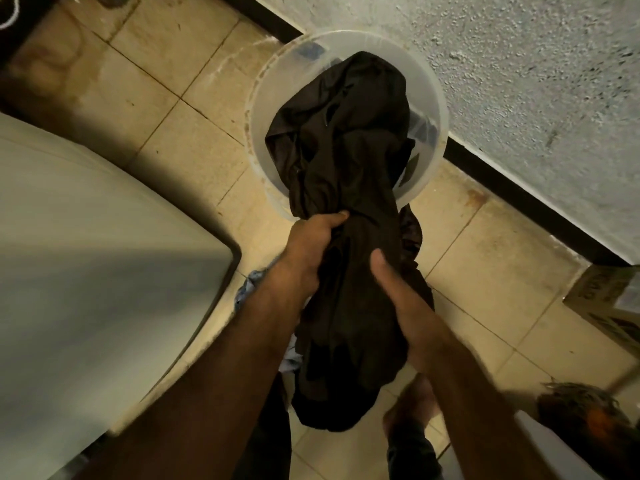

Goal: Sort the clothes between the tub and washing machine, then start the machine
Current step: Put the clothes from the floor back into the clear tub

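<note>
A dark brown garment (341, 140) hangs bunched in both my hands, its upper end draped over the clear round tub (258, 109) on the tiled floor. My left hand (311, 247) grips the cloth at the tub's near rim. My right hand (391, 285) holds it from the right side, a little lower. The garment's lower end sags towards my feet. Darker clothes (420, 129) lie inside the tub, mostly hidden. The white washing machine (86, 254) fills the left of the view, its lid side facing me.
A rough white wall (519, 81) with a black skirting runs behind the tub. A cardboard box (609, 299) stands at the right edge. A mop head (581, 407) lies at the lower right. Light blue cloth (249, 289) shows under my left forearm.
</note>
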`<move>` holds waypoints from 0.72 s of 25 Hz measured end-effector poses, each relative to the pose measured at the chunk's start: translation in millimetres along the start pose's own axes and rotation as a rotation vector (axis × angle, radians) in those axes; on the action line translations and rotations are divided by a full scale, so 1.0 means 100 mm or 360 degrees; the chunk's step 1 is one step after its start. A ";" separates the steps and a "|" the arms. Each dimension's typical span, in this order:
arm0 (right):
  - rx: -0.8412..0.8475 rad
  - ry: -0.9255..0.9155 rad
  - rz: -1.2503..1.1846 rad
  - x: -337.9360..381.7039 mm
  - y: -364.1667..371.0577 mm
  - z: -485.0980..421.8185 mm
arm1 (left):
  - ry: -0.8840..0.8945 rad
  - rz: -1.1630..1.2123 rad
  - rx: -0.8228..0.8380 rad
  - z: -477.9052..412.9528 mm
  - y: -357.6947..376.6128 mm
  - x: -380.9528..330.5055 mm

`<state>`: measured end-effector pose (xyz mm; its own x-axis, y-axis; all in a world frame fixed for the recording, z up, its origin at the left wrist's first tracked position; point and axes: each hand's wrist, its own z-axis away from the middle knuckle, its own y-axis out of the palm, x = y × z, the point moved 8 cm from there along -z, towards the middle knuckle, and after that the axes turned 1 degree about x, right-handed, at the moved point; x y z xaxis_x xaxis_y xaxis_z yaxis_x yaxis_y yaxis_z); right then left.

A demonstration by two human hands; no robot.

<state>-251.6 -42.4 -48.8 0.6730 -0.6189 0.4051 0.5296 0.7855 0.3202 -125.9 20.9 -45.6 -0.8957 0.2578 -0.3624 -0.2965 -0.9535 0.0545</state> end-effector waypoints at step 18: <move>-0.0659 -0.0333 0.0232 0.88 -0.12 -0.51 | 0.0038 -0.0033 0.0520 0.17 0.23 0.27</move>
<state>-172.6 -105.7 -60.2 0.6595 -0.4560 0.5976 0.6273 0.7719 -0.1032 -162.8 8.2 -38.6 -0.8815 0.2690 -0.3880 -0.4085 -0.8466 0.3412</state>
